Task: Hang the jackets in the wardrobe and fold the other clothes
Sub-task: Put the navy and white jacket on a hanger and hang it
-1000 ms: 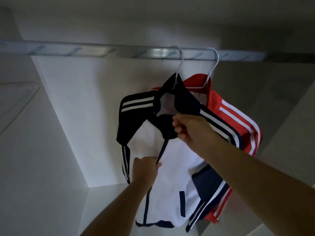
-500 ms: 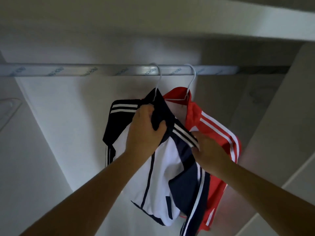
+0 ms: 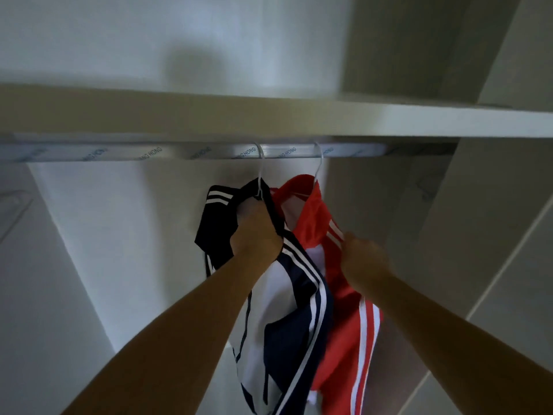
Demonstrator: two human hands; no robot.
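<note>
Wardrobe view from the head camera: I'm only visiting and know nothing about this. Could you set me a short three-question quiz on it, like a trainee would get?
1. True or false: the navy jacket lies folded on the floor.
2. How many hangers hook over the rail?
3. What does the left hand grip? A) the navy jacket's collar B) the rail C) a shoe

Key: 1 false, it hangs from the rail; 2 two; 3 A.
</note>
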